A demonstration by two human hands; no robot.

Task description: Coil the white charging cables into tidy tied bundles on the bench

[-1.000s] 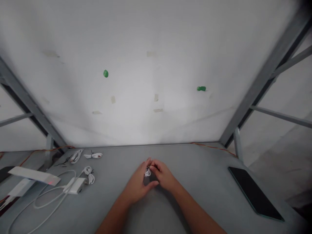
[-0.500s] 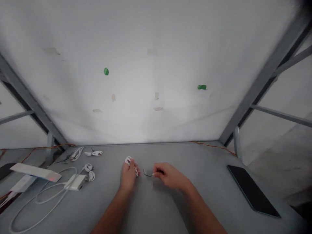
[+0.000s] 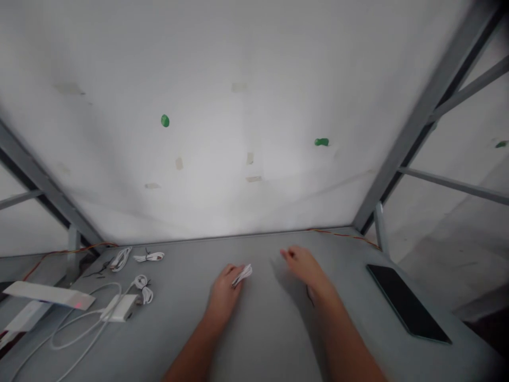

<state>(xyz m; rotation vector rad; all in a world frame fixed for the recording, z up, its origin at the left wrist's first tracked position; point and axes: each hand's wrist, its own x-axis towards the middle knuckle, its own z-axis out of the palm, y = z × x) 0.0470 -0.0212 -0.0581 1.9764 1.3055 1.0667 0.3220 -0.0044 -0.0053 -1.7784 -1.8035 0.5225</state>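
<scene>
A small white cord bundle (image 3: 242, 275) is being held over the middle of the grey table (image 3: 264, 329) by the left hand (image 3: 223, 294); it is being gripped by bent fingers, with its looped end being tipped up and to the right; the right hand (image 3: 305, 266) is being held well apart from it, to the right, with its fingers being kept curled; whether anything is being pinched there cannot be told; a thin dark tie (image 3: 309, 296) is being shown just beside the right wrist; whether it is being touched cannot be told.

On the left side, three more white bundles are being held up by the table; one (image 3: 121, 259) is being kept near the back, another (image 3: 149, 257) is being kept just beside it, and the third (image 3: 143, 288) is being kept nearer the front, beside a white charger block (image 3: 122, 307); a long white bar (image 3: 50, 294) is being lit by a small pink glow at one end; on the right, a flat black tablet (image 3: 407, 302) is being held up by the table; behind, two green bits, one (image 3: 165, 121) to the left and one (image 3: 322, 142) to the right, are being held by a white wall (image 3: 210, 79).
</scene>
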